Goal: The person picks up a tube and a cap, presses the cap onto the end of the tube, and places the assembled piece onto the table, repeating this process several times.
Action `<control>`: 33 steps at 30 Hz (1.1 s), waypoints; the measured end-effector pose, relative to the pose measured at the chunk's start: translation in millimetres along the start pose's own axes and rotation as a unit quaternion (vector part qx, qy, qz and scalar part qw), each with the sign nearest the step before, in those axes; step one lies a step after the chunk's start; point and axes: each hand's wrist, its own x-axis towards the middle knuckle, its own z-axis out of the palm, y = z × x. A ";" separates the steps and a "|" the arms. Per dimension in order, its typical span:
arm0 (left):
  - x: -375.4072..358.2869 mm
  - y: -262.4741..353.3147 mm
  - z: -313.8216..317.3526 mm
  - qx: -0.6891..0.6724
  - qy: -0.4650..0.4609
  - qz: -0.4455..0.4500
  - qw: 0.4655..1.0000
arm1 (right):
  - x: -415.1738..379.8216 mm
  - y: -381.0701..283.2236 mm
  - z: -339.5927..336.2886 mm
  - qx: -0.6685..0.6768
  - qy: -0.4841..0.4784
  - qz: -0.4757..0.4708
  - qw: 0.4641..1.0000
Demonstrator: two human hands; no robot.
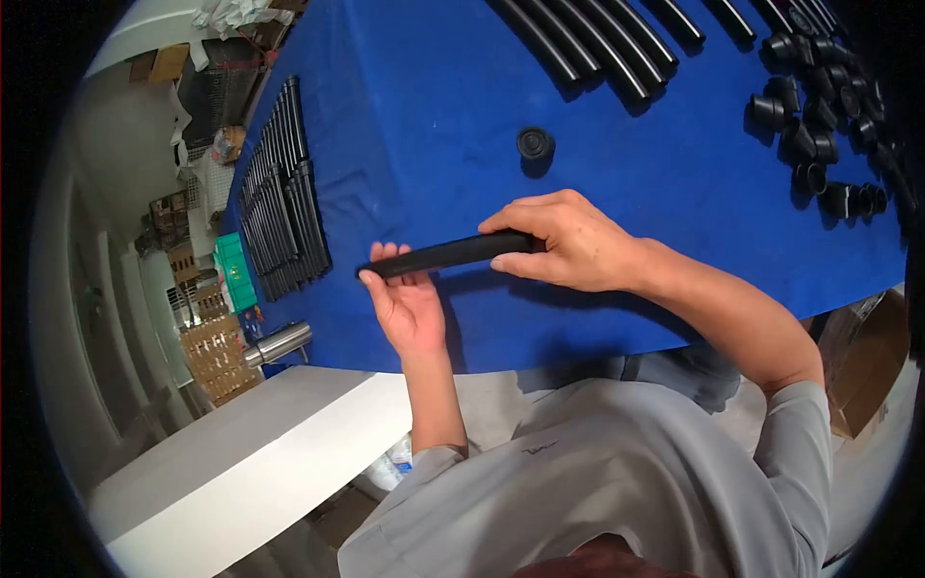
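A black tube (445, 255) is held between my two hands above the blue cloth, sloping slightly down to the left. My right hand (583, 241) grips its right end, thumb below and fingers above; that end is partly hidden in the hand. At the left end, my left hand (409, 303) has its thumb on the tube and its fingers behind it, palm turned up. A short round black cap (535, 144) stands by itself on the cloth, beyond my right hand.
Black tubes (597, 48) lie at the far side, with a pile of black rubber fittings (819, 106) to the right. Bundled thinner black tubes (284, 207) lie left. A green bin (233, 273) and a metal cylinder (279, 344) are at the left edge.
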 end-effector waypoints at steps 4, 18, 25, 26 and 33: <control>-9.2 -42.6 68.8 0.125 -0.131 -0.061 0.982 | 3.1 -6.0 -4.9 0.009 0.022 0.024 0.999; 8.1 -10.3 37.5 0.181 -0.342 -0.285 0.877 | 15.6 -16.7 -30.9 0.294 0.118 0.209 0.925; -4.0 -21.1 35.3 -0.071 -0.307 -0.331 0.889 | 15.2 -3.1 -38.1 0.176 0.040 0.237 0.955; -2.0 -28.5 32.6 -0.146 -0.310 -0.288 0.894 | 15.4 -4.0 -35.3 0.183 0.041 0.231 0.955; -5.4 -51.7 40.6 0.033 -0.243 -0.162 0.956 | 9.8 -10.7 -17.1 0.156 0.005 0.198 0.968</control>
